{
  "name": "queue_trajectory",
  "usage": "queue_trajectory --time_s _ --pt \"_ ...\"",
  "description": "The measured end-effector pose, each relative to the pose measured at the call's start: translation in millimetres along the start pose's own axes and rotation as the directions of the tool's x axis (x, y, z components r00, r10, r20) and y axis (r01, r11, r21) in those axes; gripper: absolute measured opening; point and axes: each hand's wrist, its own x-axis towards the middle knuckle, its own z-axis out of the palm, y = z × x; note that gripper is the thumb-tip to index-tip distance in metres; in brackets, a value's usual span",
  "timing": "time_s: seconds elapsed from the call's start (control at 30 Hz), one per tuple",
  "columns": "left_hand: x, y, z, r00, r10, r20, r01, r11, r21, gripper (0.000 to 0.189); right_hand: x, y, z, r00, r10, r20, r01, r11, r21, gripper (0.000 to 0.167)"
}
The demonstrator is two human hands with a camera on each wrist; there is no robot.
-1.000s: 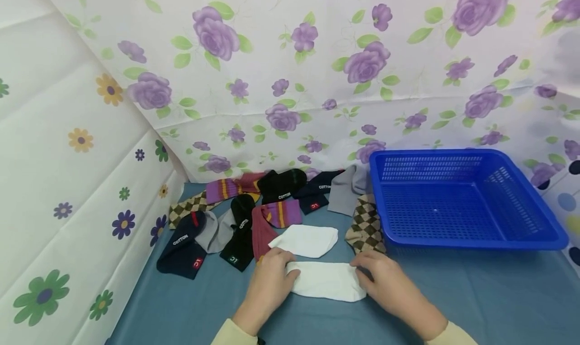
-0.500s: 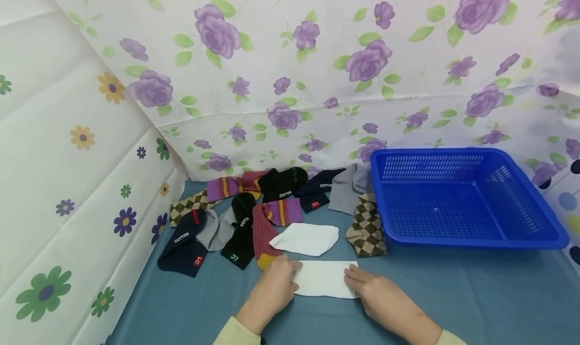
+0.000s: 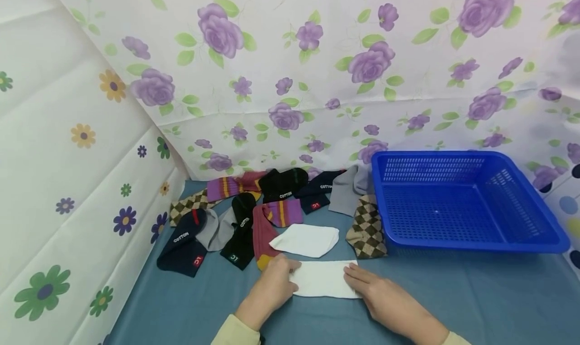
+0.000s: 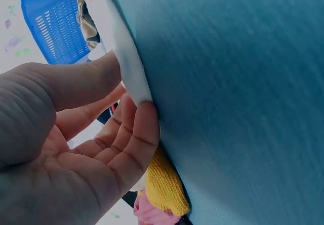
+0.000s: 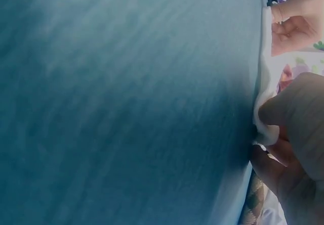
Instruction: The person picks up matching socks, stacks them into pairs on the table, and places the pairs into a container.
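"White sock, one: position?"
"Flat on the blue-covered counter, long axis running left to right."
"State at each end?"
"Left-hand grip: pinching the left end. Right-hand grip: pinching the right end. Sock lies directly between; neither grip nearer."
"Adjacent items?"
"Second white sock, just beyond; blue plastic basket, farther off to the right."

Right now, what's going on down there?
A person's left hand and right hand hold a white sock at its two ends, low over the blue cloth. A second white sock lies just beyond it. Other socks lie spread farther back, with the basket to the right.
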Motion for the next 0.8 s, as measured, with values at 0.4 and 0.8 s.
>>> queue_trajectory --time_s 0.4,0.8 --pt "-3.2 7.2 -10.0 0.986 0.142 -0.085 -0.124 0.974 0.189 0.038 11.8 -6.7 -13.2 0.991 -0.044 -0.125 0.041 0.999 -0.027 0.031" --pt "13.9 6.3 -33.0 0.834 0.477 -0.276 -0.311 0.820 0.480 0.061 69.6 -12.6 -37.6 0.966 -0.119 -0.229 0.070 0.975 -0.210 0.054"
